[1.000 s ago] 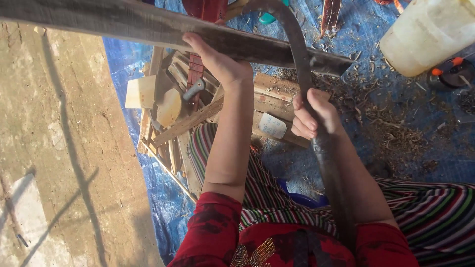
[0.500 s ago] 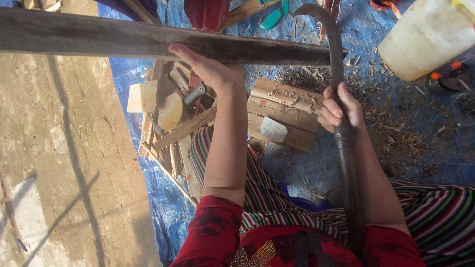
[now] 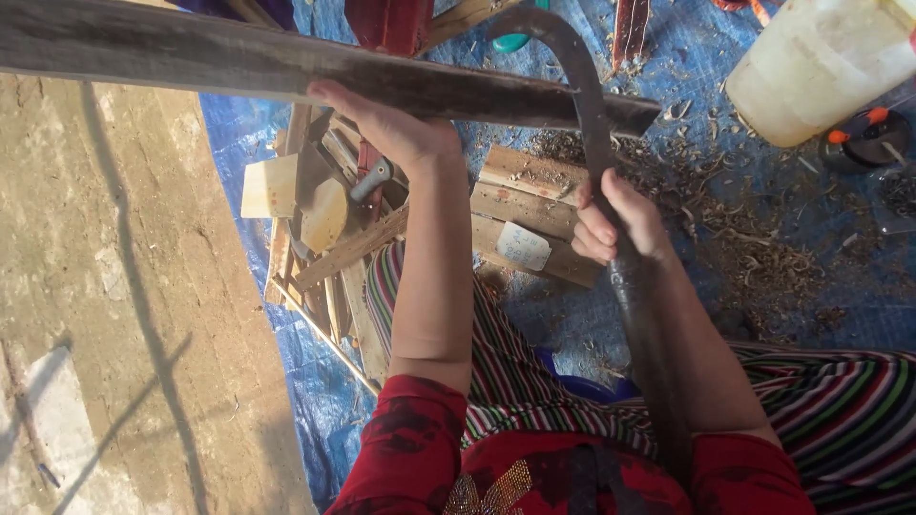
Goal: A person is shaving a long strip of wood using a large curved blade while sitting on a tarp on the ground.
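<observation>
Steadying the long plank [image 3: 239, 59], left hand [image 3: 386, 124] closed on it, right hand [image 3: 615, 215] gripping the curved blade [image 3: 587, 95]; a slip could cut nearby fingers

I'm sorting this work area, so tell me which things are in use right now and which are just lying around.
In use: long wooden plank in left hand; curved blade in right hand.

Lying about: wood scraps, hammer, plastic jug, wood shavings, blue tarp.
</observation>
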